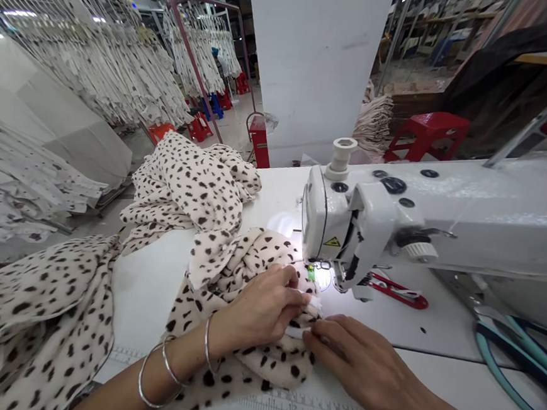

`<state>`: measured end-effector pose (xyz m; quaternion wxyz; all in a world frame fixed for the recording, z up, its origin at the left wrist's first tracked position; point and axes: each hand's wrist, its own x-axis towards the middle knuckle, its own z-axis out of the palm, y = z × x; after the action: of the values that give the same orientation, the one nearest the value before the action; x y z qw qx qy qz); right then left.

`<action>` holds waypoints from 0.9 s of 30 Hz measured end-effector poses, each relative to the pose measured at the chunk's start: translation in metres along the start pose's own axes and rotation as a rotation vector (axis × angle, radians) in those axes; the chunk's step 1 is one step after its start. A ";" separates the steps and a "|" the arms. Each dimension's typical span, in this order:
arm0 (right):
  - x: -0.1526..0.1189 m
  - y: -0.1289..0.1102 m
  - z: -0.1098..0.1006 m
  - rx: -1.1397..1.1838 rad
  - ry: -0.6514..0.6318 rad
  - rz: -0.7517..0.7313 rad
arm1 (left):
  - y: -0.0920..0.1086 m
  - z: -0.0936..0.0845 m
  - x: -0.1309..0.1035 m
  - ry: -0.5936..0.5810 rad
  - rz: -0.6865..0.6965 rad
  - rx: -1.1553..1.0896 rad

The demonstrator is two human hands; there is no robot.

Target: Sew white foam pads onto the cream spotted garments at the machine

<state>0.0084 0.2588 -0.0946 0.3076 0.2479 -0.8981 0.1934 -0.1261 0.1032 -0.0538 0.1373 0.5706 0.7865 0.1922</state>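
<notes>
Beside the sewing machine [318, 211], our left hand [266, 302] pinches the spotted fabric [270, 249] by its white strip [314, 302] — our right hand [369, 370] pinches lower, probably steadying the layers.

Cream plush fabric [257, 254] with dark spots is lying bunched on the white tabletop [146, 296], its white-strip [296, 332] edge curving near the sewing machine's needle area [323, 266].

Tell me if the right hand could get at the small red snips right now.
Probably yes: white tabletop lies between the right hand and the snips, though its fingers touch the cream, dark-spotted cloth and the white sewing machine overhangs them.
</notes>
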 end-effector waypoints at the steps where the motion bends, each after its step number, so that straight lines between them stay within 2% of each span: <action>1: 0.001 0.000 -0.001 -0.015 0.024 -0.009 | 0.000 0.000 0.000 0.006 0.002 0.004; 8: -0.014 -0.006 0.007 -0.185 0.122 -0.018 | 0.001 0.000 -0.001 0.028 0.063 0.041; 15: -0.012 -0.011 0.009 -0.295 0.078 0.014 | -0.001 0.004 -0.003 -0.004 0.018 0.083; 22: -0.006 0.001 0.010 -0.254 0.000 0.038 | -0.009 0.004 0.005 0.029 0.009 0.129; 27: -0.007 0.011 0.014 -0.237 0.001 0.053 | -0.011 0.002 0.009 0.060 -0.022 0.177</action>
<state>0.0001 0.2628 -0.1119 0.3298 0.1859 -0.9208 0.0941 -0.1374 0.1091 -0.0609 0.0648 0.5660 0.8103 0.1376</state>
